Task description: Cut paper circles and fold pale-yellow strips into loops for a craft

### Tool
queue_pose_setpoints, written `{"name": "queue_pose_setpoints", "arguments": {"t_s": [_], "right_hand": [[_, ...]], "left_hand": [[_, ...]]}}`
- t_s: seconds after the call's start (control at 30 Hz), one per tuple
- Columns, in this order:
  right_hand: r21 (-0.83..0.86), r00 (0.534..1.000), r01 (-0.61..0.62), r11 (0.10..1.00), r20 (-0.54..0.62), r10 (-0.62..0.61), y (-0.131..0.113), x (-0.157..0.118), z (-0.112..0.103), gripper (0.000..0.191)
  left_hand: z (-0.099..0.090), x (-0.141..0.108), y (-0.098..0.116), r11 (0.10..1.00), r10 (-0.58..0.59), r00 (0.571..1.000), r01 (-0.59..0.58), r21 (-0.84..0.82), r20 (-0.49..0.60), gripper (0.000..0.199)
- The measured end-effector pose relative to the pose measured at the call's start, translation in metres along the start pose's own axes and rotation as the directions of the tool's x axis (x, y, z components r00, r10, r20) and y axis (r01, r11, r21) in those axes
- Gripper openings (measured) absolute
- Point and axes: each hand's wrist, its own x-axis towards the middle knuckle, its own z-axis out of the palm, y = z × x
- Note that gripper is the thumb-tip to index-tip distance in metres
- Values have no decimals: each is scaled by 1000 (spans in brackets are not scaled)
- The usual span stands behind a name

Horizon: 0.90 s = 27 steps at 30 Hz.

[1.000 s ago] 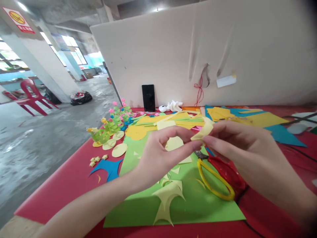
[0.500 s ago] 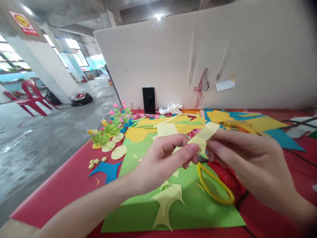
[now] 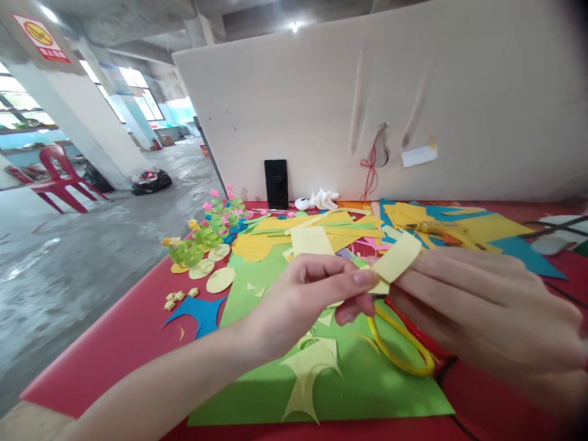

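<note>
A folded pale yellow paper strip (image 3: 399, 260) is pinched between the thumb and fingers of my left hand (image 3: 316, 291). My right hand (image 3: 478, 306) is at the strip's right side, its extended fingers touching or just behind it; the fingertips are partly hidden by the paper. Beneath the hands lies a green sheet (image 3: 367, 392) with pale yellow offcuts (image 3: 305, 373) on it. Scissors with yellow and red handles (image 3: 416, 367) rest under my right hand, their blades mostly covered.
Paper plant models (image 3: 193, 245), pale discs (image 3: 221, 280), small folded stars (image 3: 169, 301) and a blue scrap (image 3: 199, 313) sit on the left. A black phone (image 3: 276, 184) leans against the board. Behind my right hand are a yellow glue gun (image 3: 441, 230) and cables.
The strip and my left fingertips have shifted slightly right. My right hand has moved right and turned, with its fingers straighter and its back more in view.
</note>
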Motion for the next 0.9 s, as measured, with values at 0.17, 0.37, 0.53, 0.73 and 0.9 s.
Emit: {"name": "queue_pose_setpoints", "arguments": {"t_s": [0.17, 0.37, 0.53, 0.73, 0.9], "right_hand": [[-29, 997, 28, 999, -67, -30, 0, 2, 2, 19], [251, 888, -458, 853, 80, 453, -8, 2, 3, 7], [376, 817, -574, 727, 213, 535, -3, 3, 4, 10], [397, 762, -648, 650, 330, 558, 0, 2, 5, 11], [366, 802, -593, 717, 347, 487, -3, 7, 4, 13]], "left_hand": [[-4, 4, -1, 972, 112, 993, -100, 214, -44, 41], [-5, 6, 1, 750, 452, 881, -290, 595, -140, 14], [-4, 7, -1, 726, 513, 849, -354, 590, -123, 13], [-7, 11, -11, 879, 418, 893, -353, 321, -164, 15], [-8, 10, -11, 936, 304, 927, -247, 252, -221, 7]]}}
